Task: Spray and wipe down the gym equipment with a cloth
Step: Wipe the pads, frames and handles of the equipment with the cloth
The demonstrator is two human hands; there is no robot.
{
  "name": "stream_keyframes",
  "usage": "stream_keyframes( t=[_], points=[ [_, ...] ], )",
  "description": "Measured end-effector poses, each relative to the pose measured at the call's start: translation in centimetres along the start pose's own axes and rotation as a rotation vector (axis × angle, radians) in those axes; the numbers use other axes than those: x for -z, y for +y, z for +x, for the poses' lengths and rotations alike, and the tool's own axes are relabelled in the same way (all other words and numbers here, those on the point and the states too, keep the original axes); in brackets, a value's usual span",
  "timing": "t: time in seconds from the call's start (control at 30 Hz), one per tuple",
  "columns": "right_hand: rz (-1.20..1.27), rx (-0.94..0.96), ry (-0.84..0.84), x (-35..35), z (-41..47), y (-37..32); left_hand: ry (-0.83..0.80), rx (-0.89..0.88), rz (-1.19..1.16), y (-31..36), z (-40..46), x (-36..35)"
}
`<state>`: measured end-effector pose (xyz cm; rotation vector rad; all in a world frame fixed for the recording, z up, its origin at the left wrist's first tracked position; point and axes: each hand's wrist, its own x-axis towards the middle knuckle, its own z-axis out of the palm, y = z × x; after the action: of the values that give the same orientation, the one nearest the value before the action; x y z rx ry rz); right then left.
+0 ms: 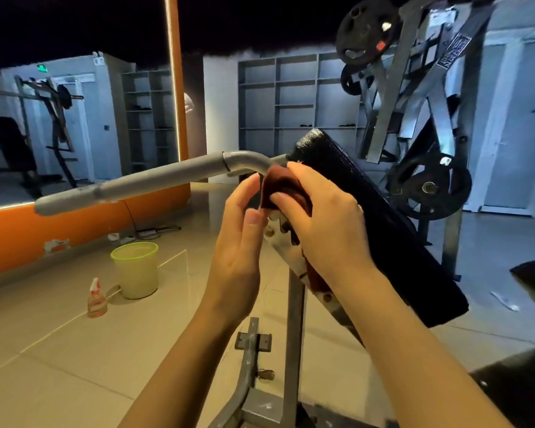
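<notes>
A dark red cloth point(283, 186) is bunched against the bend of a grey metal handle bar point(155, 180), just below a tilted black pad point(374, 217). My right hand point(325, 217) grips the cloth from the right, fingers curled over it. My left hand point(241, 242) is beside it on the left, thumb and fingertips touching the cloth's lower edge. Under the hands, the worn white-and-brown back of the pad point(297, 261) shows. A spray bottle point(97, 299) with pinkish liquid stands on the floor at the left, away from both hands.
A yellow-green bucket point(135, 270) stands on the tiled floor beside the spray bottle. The bench's grey frame post point(294, 341) rises below my hands. A plate-loaded machine point(426, 125) stands behind at right. An orange-framed mirror wall point(74, 128) lines the left side.
</notes>
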<state>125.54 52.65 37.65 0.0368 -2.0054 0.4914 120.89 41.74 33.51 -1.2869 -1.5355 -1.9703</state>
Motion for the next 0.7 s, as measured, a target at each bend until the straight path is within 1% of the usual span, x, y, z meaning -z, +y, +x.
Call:
stream_keyframes(
  t=[0.07, 0.17, 0.23, 0.33, 0.43, 0.47, 0.57, 0.63, 0.7],
  points=[
    [0.057, -0.04, 0.032, 0.3, -1.6, 1.0, -0.015, 0.031, 0.035, -0.5, -0.5, 0.4],
    [0.113, -0.113, 0.095, 1.0, -4.0, 2.3, 0.006, 0.077, 0.032, -1.4, -1.5, 1.1],
    [0.134, -0.193, 0.095, 1.8, -5.5, 3.0, 0.001, 0.116, 0.025, -1.9, -2.4, 1.0],
    [0.158, -0.347, 0.045, 3.0, -7.5, 3.4, -0.043, 0.178, 0.011, -2.6, -4.0, 0.5],
    [0.278, -0.536, 0.047, 3.8, -10.1, 3.4, -0.112, 0.211, 0.044, -3.0, -5.7, 0.1],
    [0.297, -0.568, 0.045, 4.0, -11.1, 3.3, -0.139, 0.213, 0.052, -3.1, -6.2, 0.0],
    [0.313, -0.573, -0.053, 4.0, -14.3, 2.7, -0.235, 0.228, 0.067, -3.2, -7.7, -0.5],
    [0.308, -0.593, -0.117, 3.4, -16.4, 2.3, -0.261, 0.234, 0.048, -3.0, -8.7, -0.9],
    [0.3, -0.623, -0.137, 2.7, -18.1, 2.1, -0.281, 0.272, -0.007, -2.9, -9.8, -1.1]
  ],
)
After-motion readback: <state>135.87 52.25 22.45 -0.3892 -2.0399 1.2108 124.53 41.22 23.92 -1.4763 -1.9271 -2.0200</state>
